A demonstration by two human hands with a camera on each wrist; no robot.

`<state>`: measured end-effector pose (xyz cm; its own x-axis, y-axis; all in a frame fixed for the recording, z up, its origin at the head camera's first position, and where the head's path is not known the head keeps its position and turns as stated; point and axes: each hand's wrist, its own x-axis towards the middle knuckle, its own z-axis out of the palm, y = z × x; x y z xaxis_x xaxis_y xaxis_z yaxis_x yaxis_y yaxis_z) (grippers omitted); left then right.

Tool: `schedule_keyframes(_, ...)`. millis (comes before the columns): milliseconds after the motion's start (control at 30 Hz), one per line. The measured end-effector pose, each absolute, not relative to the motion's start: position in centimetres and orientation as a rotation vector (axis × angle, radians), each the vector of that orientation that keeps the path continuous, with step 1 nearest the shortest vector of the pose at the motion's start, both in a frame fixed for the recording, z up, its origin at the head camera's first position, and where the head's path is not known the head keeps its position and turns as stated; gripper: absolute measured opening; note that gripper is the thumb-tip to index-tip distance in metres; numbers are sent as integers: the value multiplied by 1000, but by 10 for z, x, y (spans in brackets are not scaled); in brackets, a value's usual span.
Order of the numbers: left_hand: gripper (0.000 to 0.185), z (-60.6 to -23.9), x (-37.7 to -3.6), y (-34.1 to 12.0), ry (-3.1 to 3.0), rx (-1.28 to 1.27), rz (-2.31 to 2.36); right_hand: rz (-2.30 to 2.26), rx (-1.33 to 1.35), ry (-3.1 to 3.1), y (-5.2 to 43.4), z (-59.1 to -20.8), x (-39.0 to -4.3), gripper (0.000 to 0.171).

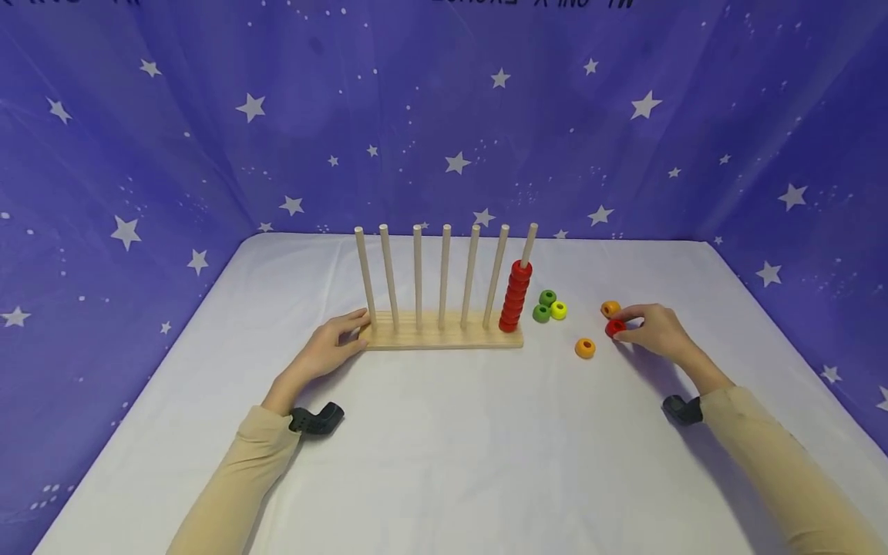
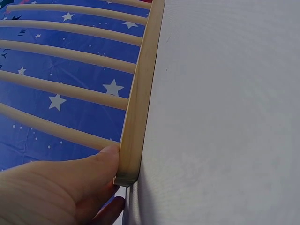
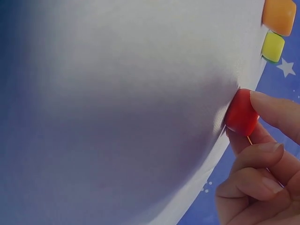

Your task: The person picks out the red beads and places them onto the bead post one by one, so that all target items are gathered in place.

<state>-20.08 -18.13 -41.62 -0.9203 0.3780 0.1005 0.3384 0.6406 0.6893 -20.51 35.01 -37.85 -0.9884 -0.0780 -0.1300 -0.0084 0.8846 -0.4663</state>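
A wooden peg rack (image 1: 444, 336) with a row of upright pegs stands on the white table. Its rightmost peg carries a stack of red beads (image 1: 515, 299); the other pegs are bare. My left hand (image 1: 326, 348) grips the left end of the rack's base, and in the left wrist view the thumb (image 2: 109, 157) presses near the foot of the end peg. Over on the right, my right hand (image 1: 655, 331) pinches a loose red bead (image 3: 243, 112) between thumb and fingers, at the tabletop. An orange bead (image 1: 610, 309) lies just behind that red one.
Two green beads (image 1: 542, 313) and a yellow bead (image 1: 558, 310) lie together right of the rack. Another orange bead (image 1: 586, 348) rests nearer the front. A blue star-patterned cloth (image 1: 458, 116) hangs behind and at both sides of the table.
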Motion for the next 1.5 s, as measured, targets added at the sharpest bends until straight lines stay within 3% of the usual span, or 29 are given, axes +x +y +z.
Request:
schedule_keyframes(400,48,-406,-215,-185,2844,612,1152,-683,-137,2963,348,-361,-223,41)
schedule_keyframes(667,48,-423,-212,-168,2783,608,1210,-598,-126,2955,361,-347,-223,44)
schedule_keyframes(967,48,-434,-197,-164,2765,595,1218,-630,-119,2986,360,-359,-210,39)
schedule_keyframes(1133,48,-432,-190,-174,2791,567,1172,-686,-79,2953,349,-369,-203,44)
schedule_keyframes(1500,50,-416,-202,-179,2773,605,1156,-719,-58,2980,345,-359,-205,44)
